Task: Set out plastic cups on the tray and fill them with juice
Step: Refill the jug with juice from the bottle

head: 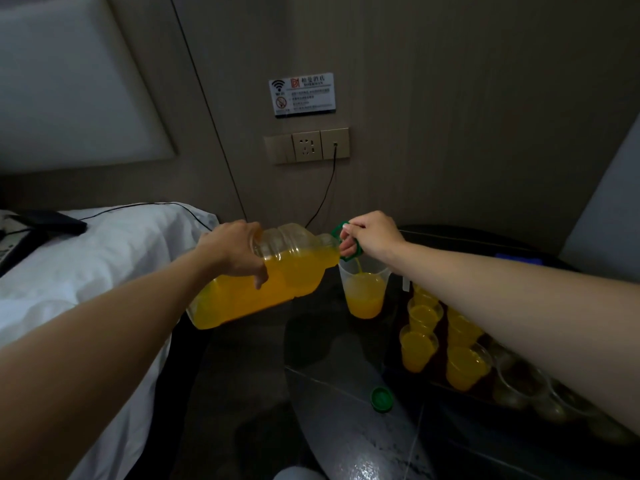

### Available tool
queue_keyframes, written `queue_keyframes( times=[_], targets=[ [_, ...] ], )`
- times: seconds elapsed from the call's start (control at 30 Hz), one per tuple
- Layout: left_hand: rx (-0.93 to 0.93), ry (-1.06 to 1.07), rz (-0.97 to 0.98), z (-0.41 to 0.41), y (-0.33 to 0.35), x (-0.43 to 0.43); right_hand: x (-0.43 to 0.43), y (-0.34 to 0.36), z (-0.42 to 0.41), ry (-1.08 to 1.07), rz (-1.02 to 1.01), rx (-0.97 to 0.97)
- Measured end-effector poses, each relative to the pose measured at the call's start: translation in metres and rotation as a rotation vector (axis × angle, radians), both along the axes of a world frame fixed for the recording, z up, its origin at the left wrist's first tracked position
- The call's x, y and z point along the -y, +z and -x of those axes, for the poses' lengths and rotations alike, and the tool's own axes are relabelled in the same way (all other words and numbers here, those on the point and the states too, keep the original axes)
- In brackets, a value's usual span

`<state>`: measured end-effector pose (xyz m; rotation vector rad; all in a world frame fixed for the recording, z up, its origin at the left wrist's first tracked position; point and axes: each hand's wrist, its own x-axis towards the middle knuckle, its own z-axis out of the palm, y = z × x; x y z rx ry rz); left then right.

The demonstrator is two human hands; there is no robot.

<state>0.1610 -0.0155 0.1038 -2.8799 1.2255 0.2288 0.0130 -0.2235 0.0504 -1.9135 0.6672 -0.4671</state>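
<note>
L hand (232,251) curled round bottle (277,282) mid-body; R hand (374,237) grips green handle (336,231) at neck. Bottle axis runs L-R, mouth tipped over jug (365,292), juice streaming in. Tray (429,377) w/ cups (417,348) just R of jug, under R forearm. Bed (104,258) close on L; cap (382,398) on surface (329,393).

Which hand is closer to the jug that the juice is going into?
Right. The right hand holds the green handle just above the jug; the left hand grips the bottle, farther off to the jug's left.
</note>
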Motion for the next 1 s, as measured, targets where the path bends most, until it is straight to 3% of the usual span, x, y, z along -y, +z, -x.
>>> queue_keyframes(
  times=[1.0],
  targets=[
    [-0.005, 0.019, -0.025, 0.0031, 0.0077, -0.0037, -0.0022, -0.0058, -0.0081, 0.0, -0.015, 0.001]
  ],
)
